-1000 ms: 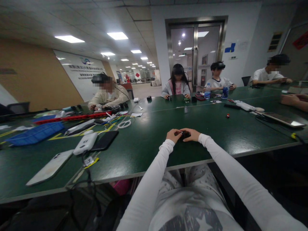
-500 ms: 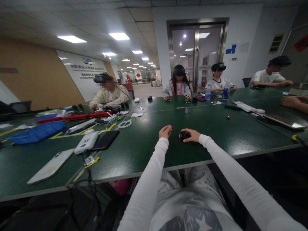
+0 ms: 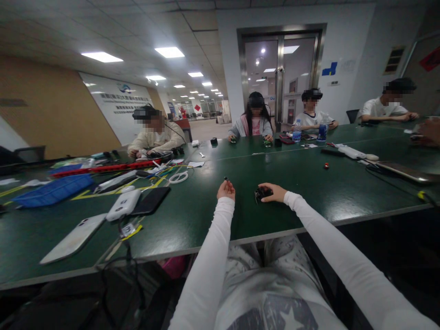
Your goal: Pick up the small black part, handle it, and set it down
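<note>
Jutting left from right fingers (image 3: 270, 185): black device (image 3: 260, 194); long axis unclear.

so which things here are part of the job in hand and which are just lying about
In hand:
small dark part, left grip
black device, right grip

Apparently just lying about:
blue plastic tray
white phone
coiled white cable
small red object

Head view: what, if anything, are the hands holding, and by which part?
Right hand: small black object, by its right end. Left hand: tiny dark piece; gripped part too small to tell.
</note>
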The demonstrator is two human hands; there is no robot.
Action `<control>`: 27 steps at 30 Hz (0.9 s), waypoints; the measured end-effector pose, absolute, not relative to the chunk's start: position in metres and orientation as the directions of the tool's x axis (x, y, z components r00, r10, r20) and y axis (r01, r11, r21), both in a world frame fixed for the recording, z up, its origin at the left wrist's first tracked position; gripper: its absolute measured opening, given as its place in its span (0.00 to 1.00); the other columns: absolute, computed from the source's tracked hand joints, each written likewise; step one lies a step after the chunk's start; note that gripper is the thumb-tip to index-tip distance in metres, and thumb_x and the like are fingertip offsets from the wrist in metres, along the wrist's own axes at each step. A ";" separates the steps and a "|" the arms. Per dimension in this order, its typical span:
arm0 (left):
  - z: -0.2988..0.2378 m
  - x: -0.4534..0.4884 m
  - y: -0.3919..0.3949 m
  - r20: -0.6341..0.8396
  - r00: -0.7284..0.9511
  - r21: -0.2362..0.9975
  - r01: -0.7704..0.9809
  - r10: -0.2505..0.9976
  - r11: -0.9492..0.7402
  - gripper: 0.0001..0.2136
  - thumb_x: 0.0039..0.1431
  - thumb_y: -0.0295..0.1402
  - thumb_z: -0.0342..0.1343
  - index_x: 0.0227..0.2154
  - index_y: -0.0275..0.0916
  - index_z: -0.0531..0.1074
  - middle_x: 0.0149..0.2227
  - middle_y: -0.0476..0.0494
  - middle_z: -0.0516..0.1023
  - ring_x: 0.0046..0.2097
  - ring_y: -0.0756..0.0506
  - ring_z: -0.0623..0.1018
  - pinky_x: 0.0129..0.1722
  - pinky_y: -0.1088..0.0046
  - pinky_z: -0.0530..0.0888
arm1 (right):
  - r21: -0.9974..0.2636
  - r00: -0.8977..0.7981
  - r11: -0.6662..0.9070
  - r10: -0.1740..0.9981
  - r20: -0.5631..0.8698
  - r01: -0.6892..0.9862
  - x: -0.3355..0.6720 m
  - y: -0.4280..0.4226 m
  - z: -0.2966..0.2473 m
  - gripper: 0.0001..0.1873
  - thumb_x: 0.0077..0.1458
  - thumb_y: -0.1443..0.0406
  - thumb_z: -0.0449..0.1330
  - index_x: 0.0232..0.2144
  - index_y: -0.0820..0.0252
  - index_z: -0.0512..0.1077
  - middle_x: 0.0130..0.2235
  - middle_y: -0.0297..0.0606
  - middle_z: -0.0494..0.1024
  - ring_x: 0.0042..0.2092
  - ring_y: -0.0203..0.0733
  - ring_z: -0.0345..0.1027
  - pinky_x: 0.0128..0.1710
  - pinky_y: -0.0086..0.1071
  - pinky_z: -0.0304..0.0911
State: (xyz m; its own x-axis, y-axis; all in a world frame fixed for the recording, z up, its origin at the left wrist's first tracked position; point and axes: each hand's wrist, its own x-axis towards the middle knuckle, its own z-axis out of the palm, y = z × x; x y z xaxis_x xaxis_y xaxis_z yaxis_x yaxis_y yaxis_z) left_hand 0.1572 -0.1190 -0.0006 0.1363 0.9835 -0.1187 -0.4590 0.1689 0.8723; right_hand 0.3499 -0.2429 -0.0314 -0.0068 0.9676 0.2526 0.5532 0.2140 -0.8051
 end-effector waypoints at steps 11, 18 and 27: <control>-0.015 0.189 -0.157 0.337 0.593 0.898 0.030 0.731 -0.438 0.09 0.41 0.32 0.56 0.28 0.35 0.68 0.30 0.45 0.73 0.33 0.50 0.73 0.35 0.72 0.68 | -0.904 0.399 0.136 0.863 0.309 0.406 0.357 -0.228 -0.041 0.23 0.42 0.57 0.57 0.41 0.60 0.62 0.37 0.40 0.71 0.36 0.38 0.67 0.38 0.37 0.63; -0.012 0.177 -0.159 0.439 0.664 0.676 0.200 0.605 -0.710 0.08 0.47 0.31 0.51 0.32 0.39 0.65 0.32 0.47 0.72 0.37 0.50 0.72 0.39 0.71 0.67 | -0.885 0.500 0.055 0.809 0.311 0.462 0.365 -0.227 -0.047 0.18 0.42 0.58 0.56 0.38 0.60 0.65 0.35 0.38 0.72 0.36 0.38 0.67 0.37 0.37 0.64; 0.001 0.093 -0.089 0.467 0.323 0.708 0.421 0.823 -0.567 0.08 0.41 0.26 0.56 0.28 0.40 0.67 0.28 0.47 0.72 0.34 0.48 0.72 0.42 0.70 0.64 | -0.875 0.524 0.025 0.792 0.312 0.484 0.369 -0.226 -0.051 0.15 0.42 0.61 0.56 0.36 0.59 0.66 0.34 0.37 0.73 0.35 0.37 0.68 0.37 0.35 0.64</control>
State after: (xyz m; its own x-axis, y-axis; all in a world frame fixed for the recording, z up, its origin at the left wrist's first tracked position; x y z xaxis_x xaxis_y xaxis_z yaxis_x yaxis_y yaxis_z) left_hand 0.0933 -0.0890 0.0007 0.3232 0.8233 0.4667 0.4207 -0.5667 0.7084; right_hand 0.3689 -0.2260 -0.0505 0.5241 0.7923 0.3124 0.4840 0.0247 -0.8747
